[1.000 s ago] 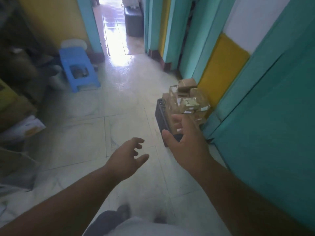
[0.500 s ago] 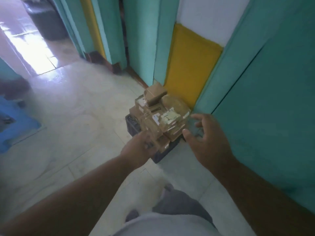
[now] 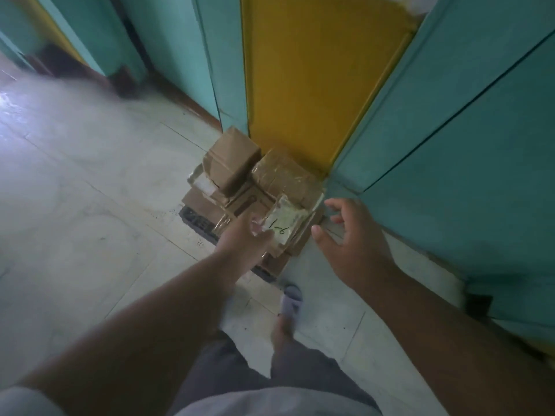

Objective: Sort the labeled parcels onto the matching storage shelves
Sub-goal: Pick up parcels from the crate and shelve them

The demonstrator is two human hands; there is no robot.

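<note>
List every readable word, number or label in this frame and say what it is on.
"1-6": handwritten on the pale label of the small parcel atop the pile, at the left hand.
Dark crate under the parcels: light lettering, too blurred to read.
White label on a left-side parcel: unreadable.

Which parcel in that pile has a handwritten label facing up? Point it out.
The small parcel at the near edge of the pile, between the left hand and right hand. Its pale label reads "1-6"; the others show brown tape.

Parcel stack (image 3: 255, 187) hemmed by wall (image 3: 303, 85) behind (floor (image 3: 90, 220) left open).
</note>
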